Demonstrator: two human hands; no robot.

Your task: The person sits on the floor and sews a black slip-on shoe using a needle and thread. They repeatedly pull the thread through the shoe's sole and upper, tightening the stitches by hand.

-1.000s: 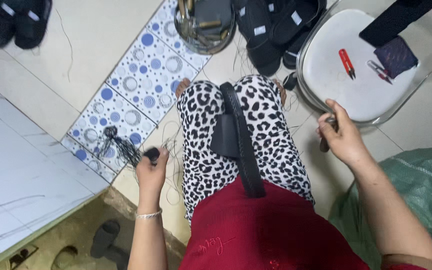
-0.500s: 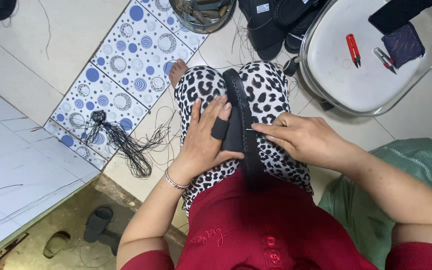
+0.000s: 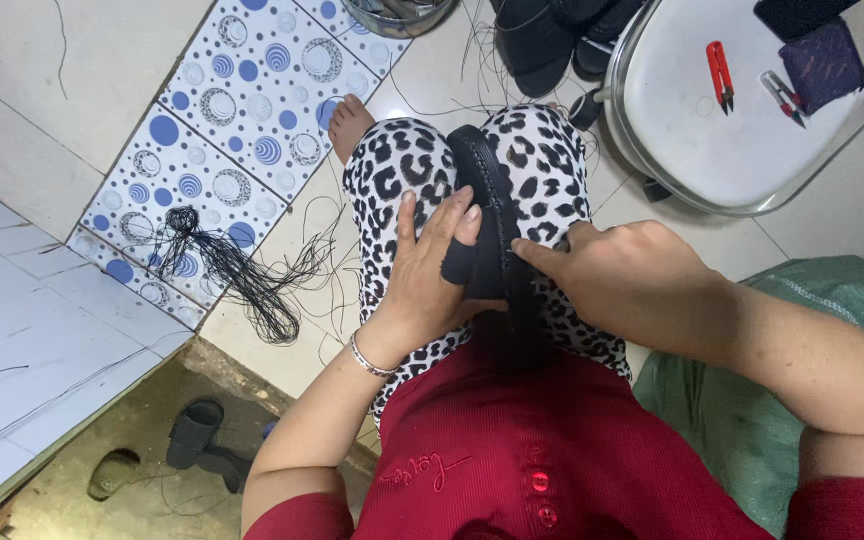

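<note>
A black sandal [image 3: 492, 190] stands on edge between my knees, which are covered in leopard-print cloth. My left hand [image 3: 430, 268] lies flat against the sandal's left side, fingers spread over the strap. My right hand [image 3: 612, 275] presses against its right side, thumb and forefinger pinched at the sole's edge; whether they hold a needle I cannot tell. A bundle of black thread [image 3: 227, 265] lies on the floor to the left, apart from both hands.
A white round stool [image 3: 682, 140] at upper right carries red snips [image 3: 719, 72] and a dark cloth [image 3: 822, 55]. More black sandals [image 3: 542, 40] and a metal bowl [image 3: 397, 15] lie ahead. A green sack [image 3: 752, 400] sits at my right. Slippers [image 3: 192, 440] lie lower left.
My left hand dropped the thread bundle on the floor and came to the sandal. My right hand left the stool and closed on the sandal's right edge.
</note>
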